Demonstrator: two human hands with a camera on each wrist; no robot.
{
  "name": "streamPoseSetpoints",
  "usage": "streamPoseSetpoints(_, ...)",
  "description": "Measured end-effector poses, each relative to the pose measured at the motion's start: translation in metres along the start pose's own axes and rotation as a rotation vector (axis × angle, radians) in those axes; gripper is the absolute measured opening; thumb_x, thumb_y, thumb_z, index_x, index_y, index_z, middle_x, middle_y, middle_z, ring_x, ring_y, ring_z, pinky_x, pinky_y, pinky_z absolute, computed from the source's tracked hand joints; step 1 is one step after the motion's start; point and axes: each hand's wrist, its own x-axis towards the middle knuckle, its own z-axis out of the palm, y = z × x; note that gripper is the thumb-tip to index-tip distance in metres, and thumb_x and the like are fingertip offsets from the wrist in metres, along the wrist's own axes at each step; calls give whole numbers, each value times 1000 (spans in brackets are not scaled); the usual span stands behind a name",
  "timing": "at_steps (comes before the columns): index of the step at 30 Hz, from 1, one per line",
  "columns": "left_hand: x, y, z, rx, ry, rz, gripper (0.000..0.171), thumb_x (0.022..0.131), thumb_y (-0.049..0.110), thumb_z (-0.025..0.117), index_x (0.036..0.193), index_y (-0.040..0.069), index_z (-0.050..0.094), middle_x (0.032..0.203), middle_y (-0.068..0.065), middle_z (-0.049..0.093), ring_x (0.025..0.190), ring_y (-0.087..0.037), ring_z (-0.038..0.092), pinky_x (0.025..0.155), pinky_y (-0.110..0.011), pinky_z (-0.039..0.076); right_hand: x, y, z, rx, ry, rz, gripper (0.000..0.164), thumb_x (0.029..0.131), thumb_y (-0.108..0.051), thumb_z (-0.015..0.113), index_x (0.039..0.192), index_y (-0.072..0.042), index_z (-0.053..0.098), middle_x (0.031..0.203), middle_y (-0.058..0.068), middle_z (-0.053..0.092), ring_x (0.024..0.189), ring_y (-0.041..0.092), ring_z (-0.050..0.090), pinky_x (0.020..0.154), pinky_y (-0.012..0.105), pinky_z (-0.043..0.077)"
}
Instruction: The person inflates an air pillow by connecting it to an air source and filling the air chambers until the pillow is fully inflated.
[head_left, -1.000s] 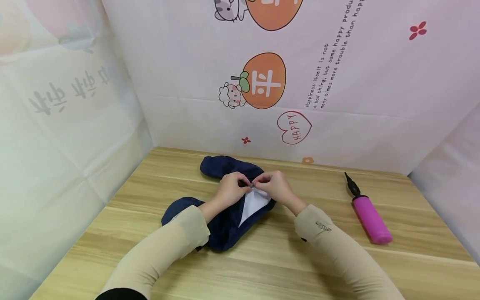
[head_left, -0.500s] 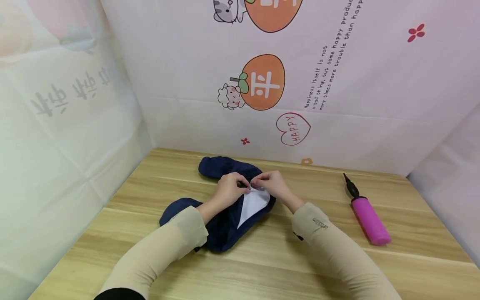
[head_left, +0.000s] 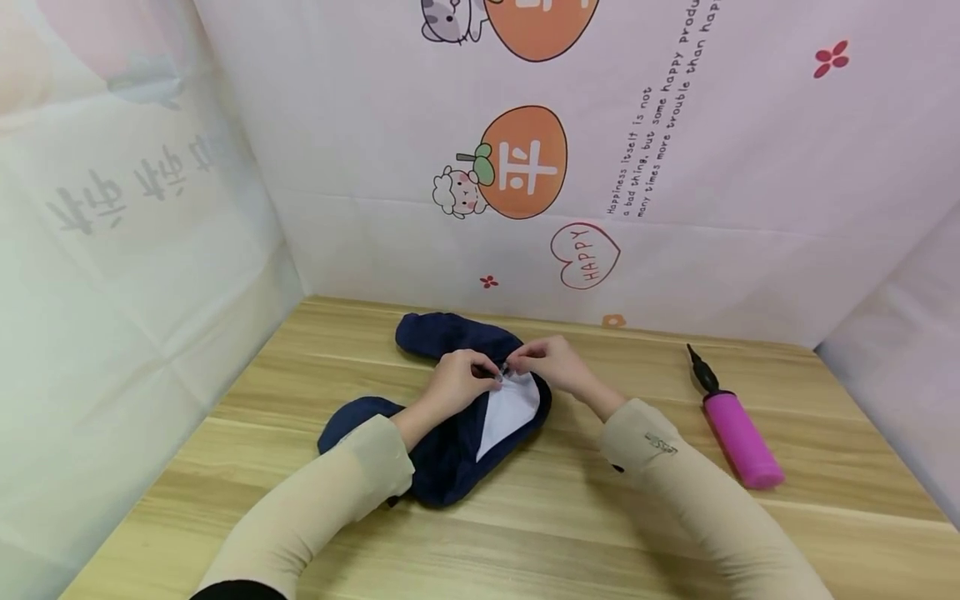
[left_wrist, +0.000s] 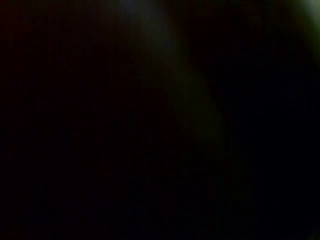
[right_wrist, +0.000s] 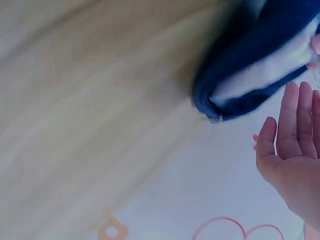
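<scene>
On the counter point(head_left: 525, 554), to the left of the magenta balloon pump point(head_left: 742, 439), I can see a navy U-shaped neck pillow point(head_left: 442, 471), its zippered opening showing white inside. The left hand point(head_left: 455, 382) and right hand point(head_left: 558, 368) pinch that opening's edge, fingers nearly meeting.

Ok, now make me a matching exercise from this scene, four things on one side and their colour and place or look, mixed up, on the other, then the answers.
1. Curved fabric piece
2. Pump
3. Heart outline
4. Table

A. Magenta and black, lying to the right of both hands
B. Light brown, with a wood grain
C. Red, on the back wall
D. Dark blue, white showing at its opening

Pairs: 1-D, 2-A, 3-C, 4-B
</scene>
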Motion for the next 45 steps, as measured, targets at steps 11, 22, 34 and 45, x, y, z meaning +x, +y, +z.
streamPoseSetpoints(11,-2,0,2,10,26,-1,8,88,15,84,95,14,81,108,-4,71,78,-13,62,67,-29,52,-29,-9,-46,-10,6,-21,31,104,-17,63,126,5,68,114,16,73,107,31,69,102,52,47)
streamPoseSetpoints(22,-4,-1,6,20,39,18,8,87,15,84,95,14,80,108,-4,71,78,-12,62,67,-29,52,-77,0,-95,-92,108,-19,33,104,-18,65,129,3,67,122,19,70,105,13,69,91,27,53)
streamPoseSetpoints(34,-4,-1,7,-5,44,10,8,87,13,84,95,13,80,108,-4,72,79,-13,63,68,-29,53,-124,36,-149,-173,270,35,41,107,-24,60,135,5,61,126,24,67,97,-7,64,83,13,48)
streamPoseSetpoints(45,-5,-1,10,-9,34,13,8,87,13,84,94,14,80,103,-3,71,78,-13,61,68,-30,52,-155,85,-183,-336,290,155,48,108,-25,55,140,11,52,125,33,63,97,14,68,77,31,55)
